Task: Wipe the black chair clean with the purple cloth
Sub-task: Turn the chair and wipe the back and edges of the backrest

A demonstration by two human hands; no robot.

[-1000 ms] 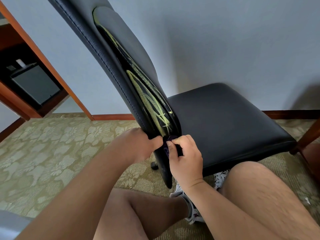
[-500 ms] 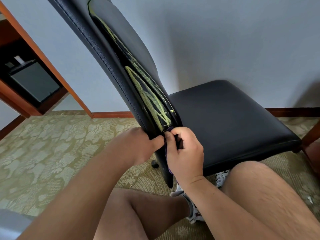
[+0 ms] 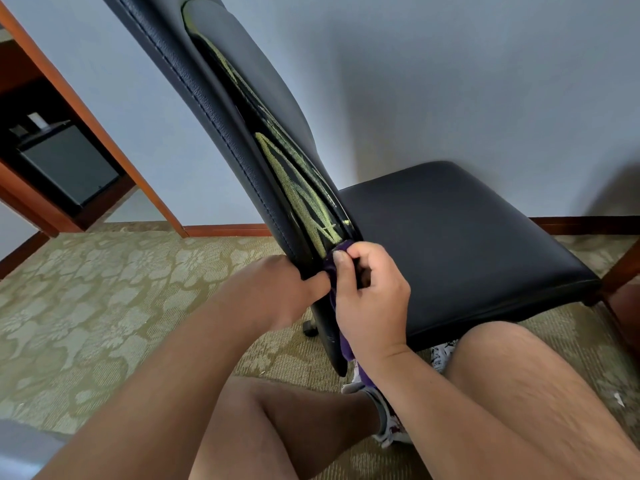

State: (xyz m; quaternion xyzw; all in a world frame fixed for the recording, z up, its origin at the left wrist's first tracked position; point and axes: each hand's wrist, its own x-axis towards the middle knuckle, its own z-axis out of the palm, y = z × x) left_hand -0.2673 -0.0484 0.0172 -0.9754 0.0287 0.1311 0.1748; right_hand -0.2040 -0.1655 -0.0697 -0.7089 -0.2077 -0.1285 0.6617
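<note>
1. The black padded leather-look chair (image 3: 450, 244) stands on a patterned beige carpet (image 3: 104, 306) beside a pale wall. It is seen from behind, looking along the side of its backrest.
2. The left hand (image 3: 277, 292) grips the stitched edge of the backrest low down. Its thumb lies in front and its fingers wrap out of sight behind, so it appears to be steadying the chair.
3. The right hand (image 3: 370, 296) has its fingers curled round a bunched purple cloth (image 3: 330, 268). It presses the cloth against the glossy black back panel, and a tail of cloth hangs below the wrist.
4. Yellow-green scribbled marks (image 3: 301, 202) run up that panel from just above the cloth to near the top, dense and unbroken.
5. The wiping looks barely begun. The short stretch of panel below the cloth shows no marks, but nearly all of the scribble is left to clear. The seat appears clean, and the front of the backrest is hidden.
</note>
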